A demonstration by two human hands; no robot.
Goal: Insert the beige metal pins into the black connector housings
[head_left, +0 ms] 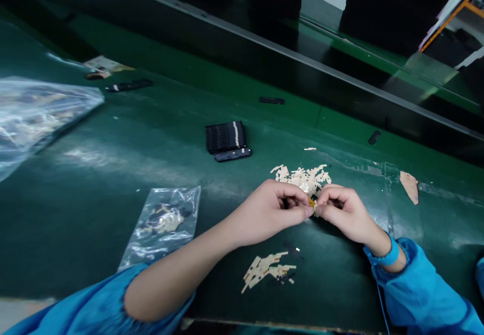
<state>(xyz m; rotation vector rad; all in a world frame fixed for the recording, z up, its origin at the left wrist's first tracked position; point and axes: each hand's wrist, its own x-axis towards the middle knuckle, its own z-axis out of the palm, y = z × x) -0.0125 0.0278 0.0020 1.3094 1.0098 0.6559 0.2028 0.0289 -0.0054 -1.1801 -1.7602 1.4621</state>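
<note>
My left hand [278,211] and my right hand [346,211] meet fingertip to fingertip above the green bench top. Between them is a small yellow-orange and cream piece [312,203], pinched from both sides; it looks like a bit of flexible circuit, and the fingers hide part of it. Just beyond the fingertips lies a loose pile of cream strips [302,176]. Nearer to me, below the hands, a second group of flat cream pieces [264,269] rests with small dark bits and orange marks among them.
A stack of black strips [223,137] stands left of the pile. A small clear bag [166,219] lies by my left forearm, and a larger clear bag [45,118] is at far left. Single black parts [271,101] and a brown scrap [409,187] lie farther off.
</note>
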